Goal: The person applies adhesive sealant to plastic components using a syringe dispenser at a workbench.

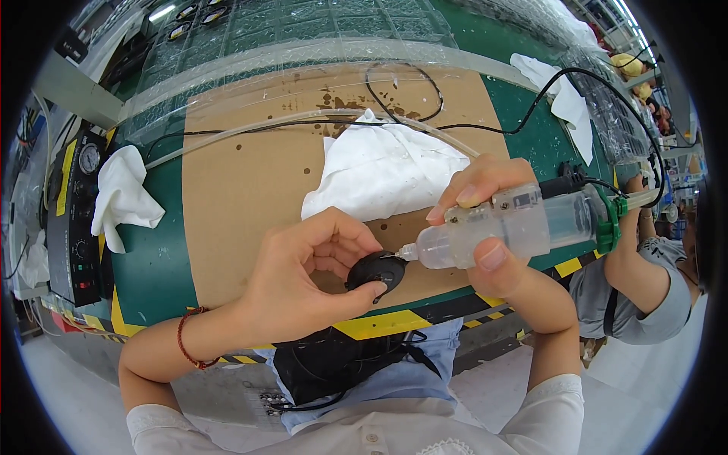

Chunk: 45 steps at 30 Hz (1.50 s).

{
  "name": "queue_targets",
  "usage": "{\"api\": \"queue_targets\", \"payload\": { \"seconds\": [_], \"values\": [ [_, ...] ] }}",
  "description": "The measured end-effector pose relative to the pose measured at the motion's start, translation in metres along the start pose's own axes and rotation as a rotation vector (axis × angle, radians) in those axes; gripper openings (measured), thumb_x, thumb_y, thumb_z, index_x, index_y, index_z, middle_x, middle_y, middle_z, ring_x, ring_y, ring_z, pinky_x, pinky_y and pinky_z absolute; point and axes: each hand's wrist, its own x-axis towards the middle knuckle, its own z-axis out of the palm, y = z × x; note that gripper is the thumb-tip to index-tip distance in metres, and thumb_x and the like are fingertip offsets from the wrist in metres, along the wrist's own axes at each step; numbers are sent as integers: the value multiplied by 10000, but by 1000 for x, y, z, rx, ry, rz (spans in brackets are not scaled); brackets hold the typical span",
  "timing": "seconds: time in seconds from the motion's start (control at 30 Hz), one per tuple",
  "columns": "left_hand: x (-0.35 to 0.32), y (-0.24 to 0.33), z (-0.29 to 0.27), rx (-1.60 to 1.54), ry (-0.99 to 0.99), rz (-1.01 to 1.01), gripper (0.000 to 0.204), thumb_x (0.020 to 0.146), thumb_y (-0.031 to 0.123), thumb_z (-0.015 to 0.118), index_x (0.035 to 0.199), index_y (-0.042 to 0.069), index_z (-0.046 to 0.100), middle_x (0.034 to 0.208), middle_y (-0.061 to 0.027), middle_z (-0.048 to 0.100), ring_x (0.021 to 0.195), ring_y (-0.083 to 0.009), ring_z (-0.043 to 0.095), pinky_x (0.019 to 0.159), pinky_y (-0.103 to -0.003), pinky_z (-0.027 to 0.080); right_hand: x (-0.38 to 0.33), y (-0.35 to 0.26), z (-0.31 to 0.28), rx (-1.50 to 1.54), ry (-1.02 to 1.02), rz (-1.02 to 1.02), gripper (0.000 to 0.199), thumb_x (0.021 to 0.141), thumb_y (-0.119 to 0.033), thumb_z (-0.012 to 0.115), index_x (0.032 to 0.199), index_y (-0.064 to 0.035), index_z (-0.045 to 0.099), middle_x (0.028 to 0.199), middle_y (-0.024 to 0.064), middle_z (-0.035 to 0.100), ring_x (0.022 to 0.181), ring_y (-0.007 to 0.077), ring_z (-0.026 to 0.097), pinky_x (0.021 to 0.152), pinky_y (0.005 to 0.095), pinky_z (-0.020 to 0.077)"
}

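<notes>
Between the thumb and fingers of my left hand [307, 277] is a small round black part [377, 274], held tilted above the front of the cardboard. My right hand [497, 227] is wrapped round a clear dispensing syringe [485, 233] that lies nearly level and points left. Its thin needle meets the upper edge of the black part, or comes very close to it; I cannot tell which. A green cap [609, 220] closes the syringe's back end, where a hose joins it. Just beyond both hands lies a crumpled white cloth [387, 163].
Stained brown cardboard [227, 220] covers the green table [155, 265]. At left stands a black control box [80, 205] with a gauge, beside another white cloth [125, 193]. A black cable [531, 114] loops across the back. Clear plastic trays [303, 38] lie beyond. A co-worker [641, 280] sits at right.
</notes>
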Motion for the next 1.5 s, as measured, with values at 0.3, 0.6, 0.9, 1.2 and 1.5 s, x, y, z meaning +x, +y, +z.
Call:
{"api": "queue_targets", "payload": {
  "seconds": [0.3,0.6,0.9,1.2,1.5],
  "values": [
    [0,1,1,-13,-9,-3,334,659,14,664,966,-12,536,867,-63,581,780,-94,567,684,-206,464,-1,1,1,-1,-20,-26,452,732,-454,553,895,-65,390,739,89,450,592,147,522,530,236,405],
    [0,2,0,-38,-48,23,300,672,-5,645,959,-33,561,907,-85,584,816,-105,565,687,-210,464,-1,2,0,0,-45,-28,463,727,-465,558,900,-70,389,747,86,443,594,147,524,526,238,405],
    [0,2,0,-9,-51,28,290,667,-12,649,944,-38,567,895,-84,587,807,-106,566,693,-213,467,0,5,-3,-1,-93,-89,466,728,-457,558,914,-68,382,766,86,436,595,153,531,532,240,413],
    [0,3,0,-37,-40,17,281,668,-9,654,927,-39,550,885,-84,587,805,-112,574,707,-222,471,1,5,-3,7,-105,-97,460,728,-449,557,912,-67,378,768,83,431,591,150,528,526,243,416],
    [0,0,0,-27,-25,39,288,661,1,664,916,-24,533,852,-82,584,789,-118,579,714,-227,473,2,6,-2,15,-86,-120,452,728,-439,553,911,-64,379,761,85,433,583,150,526,524,242,414]
  ]
}}
